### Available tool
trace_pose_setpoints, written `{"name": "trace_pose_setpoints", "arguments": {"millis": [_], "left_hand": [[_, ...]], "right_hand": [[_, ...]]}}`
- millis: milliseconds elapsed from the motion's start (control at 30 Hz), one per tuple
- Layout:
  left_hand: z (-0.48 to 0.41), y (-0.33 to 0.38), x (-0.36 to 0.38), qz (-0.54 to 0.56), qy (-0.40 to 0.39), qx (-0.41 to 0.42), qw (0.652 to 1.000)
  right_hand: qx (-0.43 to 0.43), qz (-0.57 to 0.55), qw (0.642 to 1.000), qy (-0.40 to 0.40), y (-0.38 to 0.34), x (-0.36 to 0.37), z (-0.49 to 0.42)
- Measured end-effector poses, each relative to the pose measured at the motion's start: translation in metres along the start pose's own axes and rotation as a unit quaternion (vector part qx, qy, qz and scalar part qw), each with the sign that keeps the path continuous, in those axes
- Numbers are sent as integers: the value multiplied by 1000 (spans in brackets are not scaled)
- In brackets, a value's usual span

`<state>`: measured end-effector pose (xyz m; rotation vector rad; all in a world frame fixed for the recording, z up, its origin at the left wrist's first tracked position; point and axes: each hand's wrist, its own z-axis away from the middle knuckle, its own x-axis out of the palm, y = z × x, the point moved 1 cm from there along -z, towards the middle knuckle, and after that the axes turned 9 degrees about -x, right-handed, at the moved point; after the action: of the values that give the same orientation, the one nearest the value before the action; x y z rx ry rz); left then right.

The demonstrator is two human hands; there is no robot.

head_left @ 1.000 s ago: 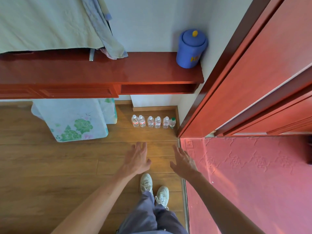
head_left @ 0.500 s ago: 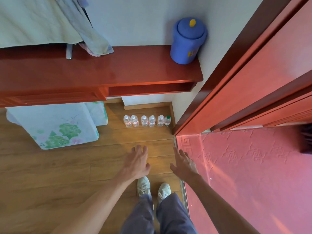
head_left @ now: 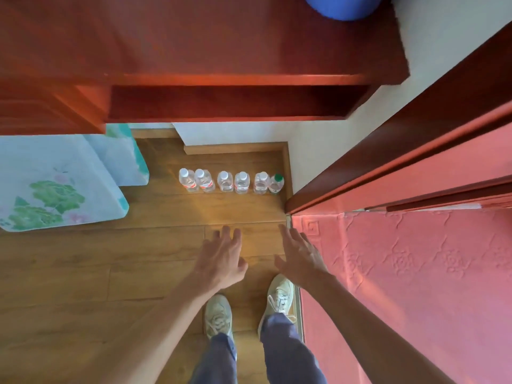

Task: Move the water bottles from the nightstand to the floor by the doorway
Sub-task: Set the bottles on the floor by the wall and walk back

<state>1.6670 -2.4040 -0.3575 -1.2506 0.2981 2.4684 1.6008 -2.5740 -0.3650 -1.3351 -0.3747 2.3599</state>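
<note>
Several clear water bottles (head_left: 231,182) stand upright in a row on the wooden floor (head_left: 83,273), below the red wooden nightstand (head_left: 194,45) and left of the door frame. The rightmost bottle (head_left: 276,183) has a green cap, the others white caps. My left hand (head_left: 223,257) hovers open above the floor, short of the row. My right hand (head_left: 300,254) is open too, at the edge of the pink wall. Neither hand holds anything.
A blue lidded container (head_left: 343,6) sits on the nightstand's right end. A floral-covered cushion (head_left: 55,184) lies at the left under the furniture. The red door frame (head_left: 388,151) and pink embossed wall (head_left: 401,273) close off the right side. My two shoes (head_left: 249,306) stand below the hands.
The view has tilted down and moved closer to the nightstand and bottles. My feet have stepped apart. Both hands stay open in much the same pose.
</note>
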Motion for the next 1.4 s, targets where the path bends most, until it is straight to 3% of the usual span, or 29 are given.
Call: {"name": "trace_pose_setpoints", "arguments": {"millis": [400, 733, 1000, 1267, 1400], "left_hand": [[-207, 19, 90, 54, 92, 5, 994], [-357, 11, 115, 68, 213, 133, 966], [-405, 21, 141, 35, 247, 206, 946], [-421, 24, 131, 1, 223, 237, 946], [-421, 21, 132, 41, 210, 245, 946]], "right_hand": [[-17, 76, 997, 18, 98, 64, -187], [-44, 253, 962, 93, 137, 80, -320], [5, 288, 957, 47, 147, 94, -349], [-3, 265, 962, 63, 155, 88, -342], [-19, 259, 963, 73, 157, 89, -341]]}}
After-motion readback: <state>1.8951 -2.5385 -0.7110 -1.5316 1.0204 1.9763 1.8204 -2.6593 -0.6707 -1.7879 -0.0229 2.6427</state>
